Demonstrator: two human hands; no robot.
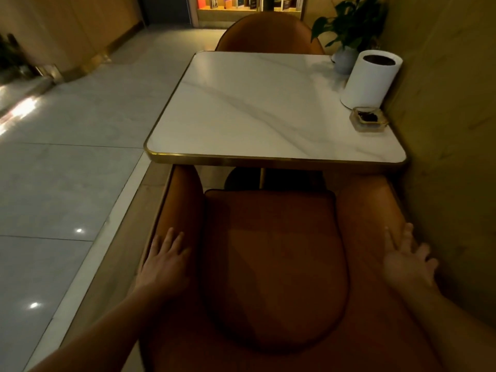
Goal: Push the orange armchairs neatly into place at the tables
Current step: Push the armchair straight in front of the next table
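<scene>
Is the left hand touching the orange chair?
Touching. The head view shows the left hand lying flat, fingers spread, on the left arm of the near chair, with no gap under the palm.

A white cylindrical bin (370, 80) with a dark opening stands by the wall. Just in front of it sits a small glass ashtray (369, 118) holding dark bits, perhaps ash. Behind the bin, a leafy green plant (351, 21) rises from a pale round pot (344, 59). Farther back, a lit shelf (249, 9) holds a row of books or brochures. Pale glossy floor tiles (67, 162) reflect spots of light.
</scene>
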